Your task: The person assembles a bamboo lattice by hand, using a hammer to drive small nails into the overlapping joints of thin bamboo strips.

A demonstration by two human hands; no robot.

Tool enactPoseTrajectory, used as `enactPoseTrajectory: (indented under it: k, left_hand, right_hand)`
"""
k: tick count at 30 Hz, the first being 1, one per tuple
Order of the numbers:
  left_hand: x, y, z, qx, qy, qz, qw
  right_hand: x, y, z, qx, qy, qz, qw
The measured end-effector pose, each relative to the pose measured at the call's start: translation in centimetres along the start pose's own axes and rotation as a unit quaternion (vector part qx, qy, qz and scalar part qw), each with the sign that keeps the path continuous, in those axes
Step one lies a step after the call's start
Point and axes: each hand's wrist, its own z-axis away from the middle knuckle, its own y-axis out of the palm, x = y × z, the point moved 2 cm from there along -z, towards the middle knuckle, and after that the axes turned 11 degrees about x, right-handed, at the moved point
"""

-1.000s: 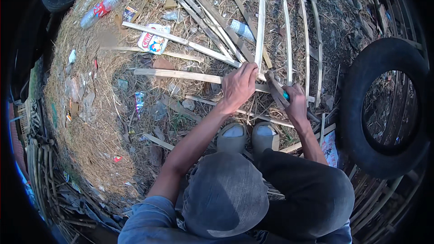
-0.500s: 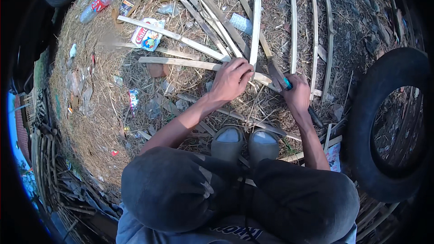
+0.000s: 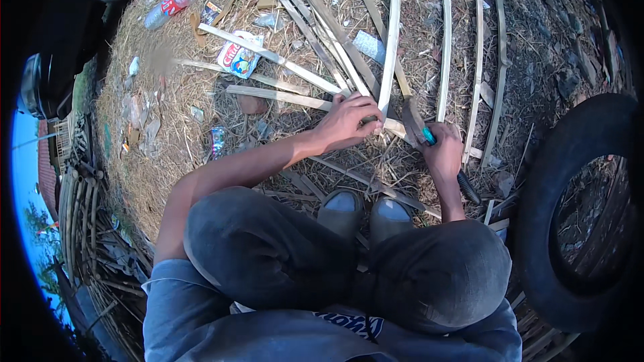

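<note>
My left hand [image 3: 349, 124] is closed, fingertips pinched together where several thin wooden strips meet. The near end of an upright-running pale strip [image 3: 390, 47] lies against its fingertips, and what the fingers pinch is hidden. A crosswise strip [image 3: 278, 96] runs under that hand toward the right. My right hand [image 3: 443, 151] is wrapped round a hammer-like tool [image 3: 413, 121] close to its dark metal head. The tool has a teal section beside the head and a black ribbed handle end below the hand. Its head rests over or just above the crosswise strip.
More long strips [image 3: 477, 60] fan out ahead on straw-covered ground. Litter lies at the left: a plastic bottle [image 3: 176, 5] and a printed wrapper [image 3: 240, 55]. A black tyre [image 3: 537, 208] lies at the right. My slippers [image 3: 341, 211] stand close below the hands.
The whole view has shifted slightly, so the ground things appear lower and further right. My left elbow has swung outward. Both hands keep nearly the same places on the strips.
</note>
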Motion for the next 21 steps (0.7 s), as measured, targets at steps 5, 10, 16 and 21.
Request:
enactPoseTrajectory:
  k: [5, 10, 16, 21]
  left_hand:
    - [0.6, -2.4, 1.9, 0.041, 0.029, -0.013, 0.999]
    - [0.5, -3.3, 0.6, 0.038, 0.010, -0.006, 0.999]
    - [0.5, 1.7, 2.0, -0.107, 0.006, -0.070, 0.992]
    - [0.0, 3.6, 0.7, -0.209, 0.023, -0.099, 0.972]
  right_hand:
    - [-0.5, 0.2, -0.1, -0.010, -0.001, -0.021, 1.000]
    - [-0.3, -0.4, -0.3, -0.007, -0.006, -0.029, 1.000]
    - [0.4, 0.1, -0.3, -0.004, -0.015, -0.035, 0.999]
    - [-0.4, -0.4, 0.0, -0.046, -0.017, -0.020, 0.999]
